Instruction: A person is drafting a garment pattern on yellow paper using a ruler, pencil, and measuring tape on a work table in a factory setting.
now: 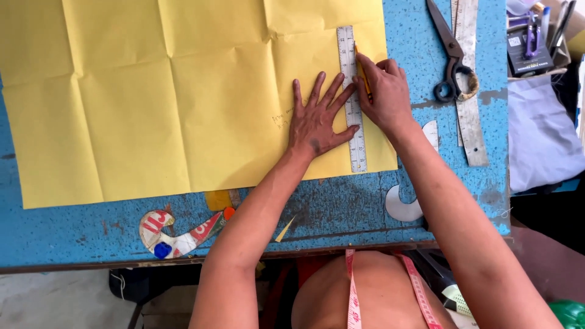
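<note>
A large creased yellow paper sheet [183,97] lies on the blue table [341,213]. A metal ruler [347,55] lies upright near the sheet's right edge. My left hand [317,119] is spread flat on the paper, its fingertips pressing the ruler down. My right hand [384,91] sits just right of the ruler and grips a yellow pencil [364,76], whose tip touches the paper along the ruler's right edge.
Black scissors [451,55] and a long metal ruler [472,122] lie at the table's right. A white curved template [405,204] and a printed curved template [173,234] rest near the front edge. A pink measuring tape [351,292] hangs round my neck. Grey cloth [542,134] lies off to the right.
</note>
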